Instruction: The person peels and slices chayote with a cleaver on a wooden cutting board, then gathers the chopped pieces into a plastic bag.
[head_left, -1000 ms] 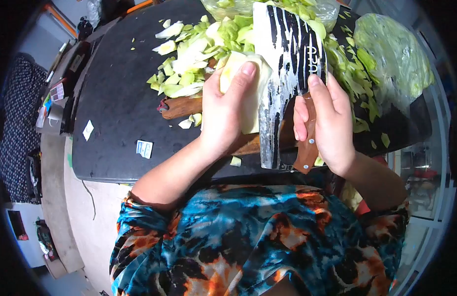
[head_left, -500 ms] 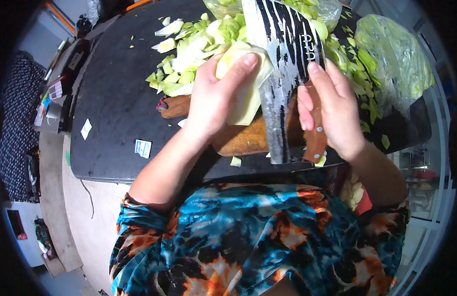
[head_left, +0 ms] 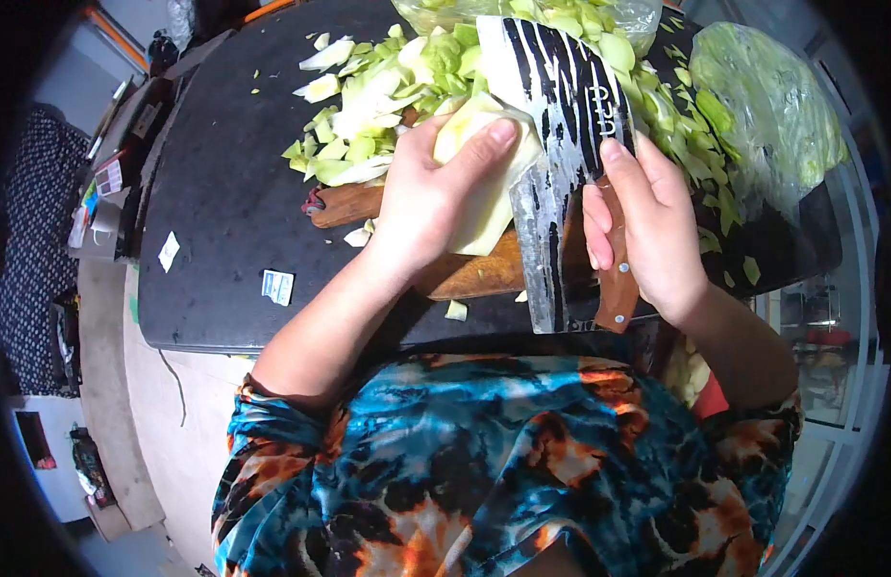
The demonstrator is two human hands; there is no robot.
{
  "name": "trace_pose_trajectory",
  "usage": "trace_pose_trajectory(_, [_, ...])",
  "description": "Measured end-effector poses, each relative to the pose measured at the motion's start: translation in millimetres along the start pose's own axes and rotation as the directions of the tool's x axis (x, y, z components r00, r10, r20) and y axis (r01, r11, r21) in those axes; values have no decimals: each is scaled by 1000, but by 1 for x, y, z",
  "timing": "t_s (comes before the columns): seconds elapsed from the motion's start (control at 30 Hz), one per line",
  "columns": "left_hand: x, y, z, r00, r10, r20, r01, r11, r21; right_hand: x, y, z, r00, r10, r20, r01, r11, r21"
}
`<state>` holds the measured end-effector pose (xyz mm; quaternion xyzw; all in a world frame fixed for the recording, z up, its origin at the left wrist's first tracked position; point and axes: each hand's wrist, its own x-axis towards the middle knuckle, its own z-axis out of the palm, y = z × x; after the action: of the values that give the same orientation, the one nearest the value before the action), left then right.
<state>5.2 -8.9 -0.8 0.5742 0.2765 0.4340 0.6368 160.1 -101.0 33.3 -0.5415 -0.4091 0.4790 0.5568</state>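
Note:
My left hand (head_left: 426,197) is closed around a pale yellow-green cabbage chunk (head_left: 486,207), thumb pressed on its top. My right hand (head_left: 657,231) grips the brown wooden handle of a kitchen knife (head_left: 551,106), a wide cleaver with a black-and-white streaked blade. The blade is raised upright beside the chunk's right side; I cannot tell whether its edge touches it. Below both hands lies a wooden cutting board (head_left: 479,274), partly hidden. Chopped pale green pieces (head_left: 388,96) are heaped beyond my left hand, and more lie behind the blade.
A clear plastic bag of green leaves (head_left: 767,111) sits at the right of the black table (head_left: 224,192). Another plastic bag (head_left: 431,12) is at the far edge. A small blue-and-white packet (head_left: 278,287) and a white scrap (head_left: 169,251) lie at the left.
The knife and my right hand have shifted slightly down, toward me. My left hand and the cabbage chunk have moved slightly to the right and down.

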Motion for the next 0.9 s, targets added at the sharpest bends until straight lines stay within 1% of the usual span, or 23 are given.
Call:
trace_pose_trajectory(0.13, [1,-5,-1,999,36,-16,-36,999,8,1,5,3,1000,-20,-19,21,999,42])
trace_pose_trajectory(0.23, [-1,-5,3,997,19,-72,-21,999,-33,0,7,7,998,-23,-54,26,999,46])
trace_pose_trajectory(0.33, [-2,-6,4,995,3,-98,-13,995,-102,2,13,11,996,-68,-65,70,997,36])
trace_pose_trajectory(0.43, [-2,-6,5,993,40,-114,-57,988,-146,4,15,15,993,-96,-66,101,992,81])
trace_pose_trajectory(0.63, [-1,-9,6,981,72,-182,-113,967,-227,5,16,23,987,-128,-95,137,986,95])
trace_pose_trajectory(0.73, [-3,-9,8,973,82,-217,-144,948,-284,5,19,26,983,-162,-91,173,976,133])
trace_pose_trajectory(0.83, [-1,-13,6,960,143,-243,-212,934,-287,5,19,29,977,-191,-91,202,971,127])
trace_pose_trajectory(0.9, [0,-13,8,951,148,-272,-227,931,-286,5,20,30,976,-195,-98,205,973,110])
